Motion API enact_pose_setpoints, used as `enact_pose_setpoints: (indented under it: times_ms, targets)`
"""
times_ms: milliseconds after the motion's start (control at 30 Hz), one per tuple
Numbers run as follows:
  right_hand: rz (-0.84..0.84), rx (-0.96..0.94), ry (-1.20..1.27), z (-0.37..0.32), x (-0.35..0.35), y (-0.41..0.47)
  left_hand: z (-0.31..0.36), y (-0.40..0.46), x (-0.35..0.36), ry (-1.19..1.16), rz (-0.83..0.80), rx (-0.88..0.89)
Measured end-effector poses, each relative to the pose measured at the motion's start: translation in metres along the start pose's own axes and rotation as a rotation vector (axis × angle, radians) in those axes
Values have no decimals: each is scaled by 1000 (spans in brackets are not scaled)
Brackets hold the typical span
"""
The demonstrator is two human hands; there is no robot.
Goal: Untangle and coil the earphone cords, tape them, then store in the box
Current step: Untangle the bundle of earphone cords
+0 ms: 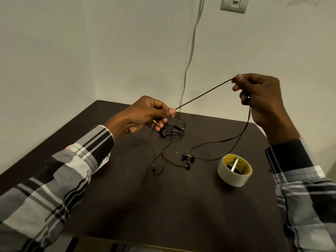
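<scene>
Black earphone cord (203, 93) runs taut between both hands above the dark counter (181, 206). The left hand (145, 113) pinches one end with curled fingers (171, 111); the right hand (260, 95), held higher, pinches the other end at its fingertips, and the cord drops from it to earbuds (187, 160) lying on the counter. A second tangled set (172, 129) lies just beyond the left hand. A roll of clear tape (234, 170) stands near the earbuds
</scene>
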State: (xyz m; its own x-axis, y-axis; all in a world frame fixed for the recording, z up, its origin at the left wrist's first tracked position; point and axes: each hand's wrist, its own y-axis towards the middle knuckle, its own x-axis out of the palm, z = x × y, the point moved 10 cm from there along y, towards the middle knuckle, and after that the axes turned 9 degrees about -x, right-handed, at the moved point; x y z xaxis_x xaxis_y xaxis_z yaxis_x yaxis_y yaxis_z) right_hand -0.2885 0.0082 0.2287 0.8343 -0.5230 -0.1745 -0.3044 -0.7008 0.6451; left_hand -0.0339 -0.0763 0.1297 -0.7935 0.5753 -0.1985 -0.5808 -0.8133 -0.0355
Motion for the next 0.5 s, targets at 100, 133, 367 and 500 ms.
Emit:
enact_pose_setpoints:
  times_ms: [100,133,367,500]
  targets:
    - [27,15,-84,16,-7,3,-9,-3,-6,-13,1,-17]
    - [-5,27,-142,24,-4,3,-9,-4,-6,-17,4,-19]
    - [-285,-6,-317,33,56,-29,6,-3,6,-16,27,21]
    - [-462,24,-49,4,105,-60,18,0,15,19,45,65]
